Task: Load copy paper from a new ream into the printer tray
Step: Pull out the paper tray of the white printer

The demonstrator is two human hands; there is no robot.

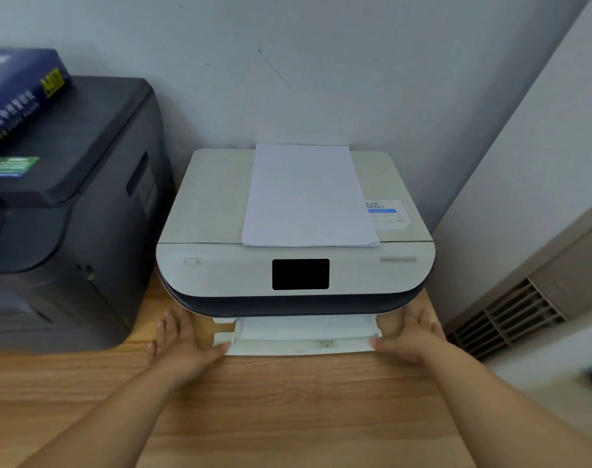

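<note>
A white printer [220, 271] with a dark base stands on the wooden desk [287, 400] against the wall. A stack of white copy paper [304, 197] lies flat on its lid. Its white paper tray [301, 336] sticks out a little from the bottom front. My left hand [179, 342] rests at the tray's left front corner, thumb touching it, fingers spread. My right hand [412, 336] touches the tray's right front corner the same way. The blue ream wrapper [17, 96] lies on the dark printer at the left.
A large dark grey printer [68, 214] fills the left side, close beside the white printer. A beige unit with a vent grille [510, 319] stands at the right. The wall is right behind the printer. Bare desk surface lies between me and the tray.
</note>
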